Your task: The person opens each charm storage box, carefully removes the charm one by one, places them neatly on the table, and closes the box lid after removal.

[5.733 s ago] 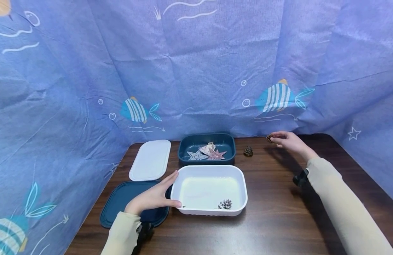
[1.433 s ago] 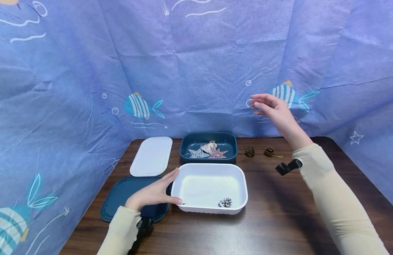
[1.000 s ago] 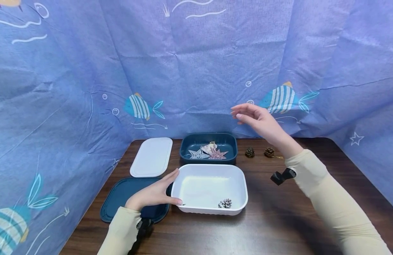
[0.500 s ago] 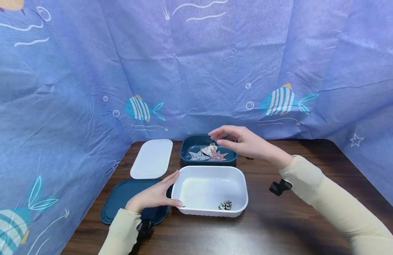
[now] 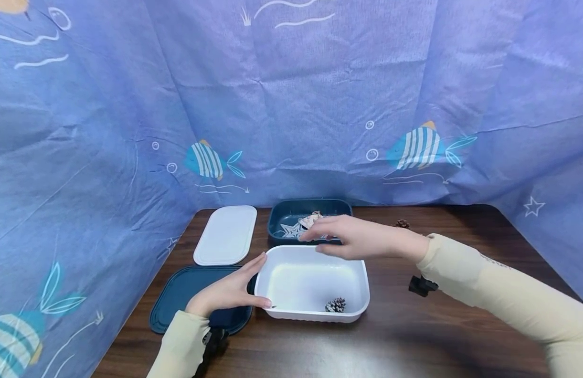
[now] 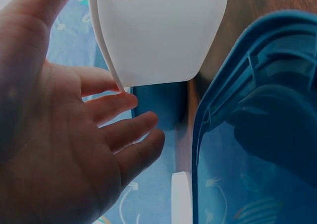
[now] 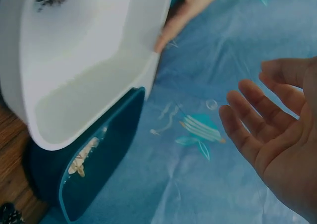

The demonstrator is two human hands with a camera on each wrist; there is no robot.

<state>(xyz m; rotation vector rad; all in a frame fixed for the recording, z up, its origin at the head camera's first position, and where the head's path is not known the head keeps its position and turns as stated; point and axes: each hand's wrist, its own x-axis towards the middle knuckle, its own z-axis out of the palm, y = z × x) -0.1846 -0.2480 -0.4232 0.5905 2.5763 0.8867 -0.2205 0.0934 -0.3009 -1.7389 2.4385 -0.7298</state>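
Note:
The white container (image 5: 310,316) stands open in front on the table, with a white-tipped pine cone (image 5: 336,305) near its front right. My left hand (image 5: 227,291) holds its left end, thumb at the front rim and fingers toward the back corner. Above its back rim hovers my right hand (image 5: 352,236), palm down; in the right wrist view its loosely bent fingers hold nothing. Behind stands the navy container (image 5: 274,214) with a silver star ornament (image 5: 291,231) and a pale ornament (image 5: 311,218). The pink star seen earlier is mostly hidden by the right hand.
A white lid (image 5: 226,234) lies at the back left, and a navy lid (image 5: 178,299) lies partly under the left forearm. One brown pine cone (image 5: 402,224) shows beyond the right wrist; another is almost hidden. A fish-patterned curtain (image 5: 300,105) rises behind the table.
The right hand, which held a brown pine cone 5.7 seconds ago, set it on the table, rose, then came left and down to the white container's back rim. The left hand stayed put.

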